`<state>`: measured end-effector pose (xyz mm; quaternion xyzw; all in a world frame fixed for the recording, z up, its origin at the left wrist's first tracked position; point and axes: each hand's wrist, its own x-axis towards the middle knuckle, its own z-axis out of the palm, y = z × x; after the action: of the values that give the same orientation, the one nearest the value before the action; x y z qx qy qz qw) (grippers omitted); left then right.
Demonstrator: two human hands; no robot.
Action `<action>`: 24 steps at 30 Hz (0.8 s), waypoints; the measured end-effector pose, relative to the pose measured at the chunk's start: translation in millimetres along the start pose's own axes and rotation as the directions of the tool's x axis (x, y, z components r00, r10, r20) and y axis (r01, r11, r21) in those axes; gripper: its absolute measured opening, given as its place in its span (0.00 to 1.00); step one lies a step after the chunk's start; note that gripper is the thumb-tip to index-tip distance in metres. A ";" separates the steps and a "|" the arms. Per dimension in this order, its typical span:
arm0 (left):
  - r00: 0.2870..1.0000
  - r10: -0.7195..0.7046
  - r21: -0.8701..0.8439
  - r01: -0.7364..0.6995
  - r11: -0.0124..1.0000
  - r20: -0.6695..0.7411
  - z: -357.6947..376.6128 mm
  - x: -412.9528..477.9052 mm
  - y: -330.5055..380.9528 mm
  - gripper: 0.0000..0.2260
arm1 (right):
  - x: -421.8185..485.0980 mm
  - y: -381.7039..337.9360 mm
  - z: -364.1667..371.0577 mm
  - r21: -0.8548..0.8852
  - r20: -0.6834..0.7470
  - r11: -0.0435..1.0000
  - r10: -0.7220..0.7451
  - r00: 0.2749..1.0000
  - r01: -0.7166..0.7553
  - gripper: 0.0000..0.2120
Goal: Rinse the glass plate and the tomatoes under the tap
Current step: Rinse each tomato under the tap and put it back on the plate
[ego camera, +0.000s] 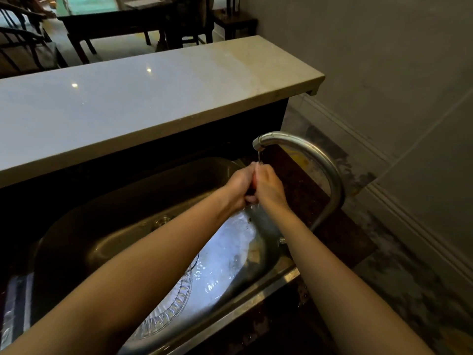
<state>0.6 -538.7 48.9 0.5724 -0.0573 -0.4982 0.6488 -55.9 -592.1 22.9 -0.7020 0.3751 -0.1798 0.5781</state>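
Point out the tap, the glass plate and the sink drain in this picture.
tap (284, 138): head view, top of the curved spout.
glass plate (176, 301): head view, its patterned rim beside the left forearm.
sink drain (163, 221): head view, middle of its metal ring.

curved grey metal tap: brushed, dull sheen | oval steel sink: smooth satin metal | clear round glass plate: glossy, wet, cut faceted rim | long pale stone counter top: polished, mirrors lights | dark speckled stone worktop: smooth | red tomato: glossy sliver
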 end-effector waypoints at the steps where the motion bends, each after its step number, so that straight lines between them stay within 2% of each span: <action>1: 0.999 -0.027 -0.009 0.027 1.000 0.037 4.8 -2.8 -1.6 0.14 | 6.6 -5.2 -6.2 0.074 -0.055 0.993 0.093 0.994 -0.089 0.14; 2: 0.997 -0.045 -0.025 0.046 0.999 0.061 10.3 -4.9 -3.1 0.12 | 12.2 -10.9 -11.9 0.121 -0.106 0.979 0.179 0.978 -0.166 0.16; 3: 0.996 -0.044 -0.047 0.048 0.998 0.071 14.7 -6.9 -3.1 0.12 | 14.4 -15.4 -14.1 0.110 -0.133 0.975 0.206 0.970 -0.192 0.16; 5: 1.000 0.013 -0.084 -0.011 0.996 0.021 15.4 -4.5 1.2 0.12 | 8.9 -19.0 -7.9 -0.026 -0.114 0.996 0.084 0.990 -0.088 0.16; 7: 0.996 0.086 -0.113 -0.088 0.990 -0.025 7.2 -0.4 8.2 0.15 | -3.9 -18.6 1.6 -0.139 -0.010 0.986 -0.091 0.996 0.089 0.13; 9: 0.997 0.081 -0.083 -0.082 0.993 -0.012 2.9 -1.6 11.3 0.16 | -11.2 -17.2 2.5 -0.091 0.068 0.989 -0.113 0.991 0.119 0.13; 11: 0.999 0.030 -0.048 -0.029 0.998 0.030 11.6 -6.3 6.8 0.15 | 0.0 -20.9 -6.4 -0.034 -0.032 0.999 0.007 0.999 -0.008 0.17; 13: 0.998 -0.006 -0.052 0.010 0.999 0.063 25.5 -10.3 2.5 0.12 | 13.3 -28.9 -17.9 0.062 -0.136 0.979 0.199 0.970 -0.192 0.19; 14: 0.998 -0.007 -0.073 0.012 0.997 0.066 30.1 -10.8 2.2 0.12 | 14.5 -32.0 -19.9 0.086 -0.149 0.971 0.234 0.961 -0.223 0.20; 15: 0.999 0.006 -0.111 0.000 0.994 0.053 30.9 -10.2 3.2 0.12 | 11.8 -34.1 -17.8 0.050 -0.135 0.979 0.202 0.970 -0.197 0.20; 17: 0.998 0.059 -0.166 -0.060 0.984 -0.013 22.2 -4.8 7.7 0.14 | -3.1 -33.5 -9.4 -0.095 -0.044 0.995 0.020 0.999 -0.024 0.19; 18: 0.997 0.073 -0.150 -0.077 0.986 -0.035 15.9 -2.6 10.2 0.16 | -10.5 -30.9 -7.0 -0.117 0.010 0.992 -0.056 0.998 0.056 0.18; 20: 0.999 0.052 -0.063 -0.053 0.997 -0.013 10.8 -2.5 12.9 0.18 | -18.2 -28.0 -10.7 -0.065 0.075 0.993 -0.089 0.993 0.094 0.17; 22: 0.999 -0.007 -0.028 0.008 1.000 0.031 17.4 -8.6 12.1 0.18 | -9.8 -29.4 -19.6 -0.017 -0.003 1.000 -0.007 1.000 0.007 0.19; 24: 0.998 -0.036 -0.086 0.041 0.995 0.059 25.8 -12.8 8.6 0.15 | -1.6 -29.7 -25.8 0.026 -0.106 0.988 0.152 0.983 -0.150 0.23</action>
<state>-17.4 -548.6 70.9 0.5300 -0.0430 -0.5286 0.6617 -65.2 -606.8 58.2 -0.6555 0.4564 -0.1764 0.5752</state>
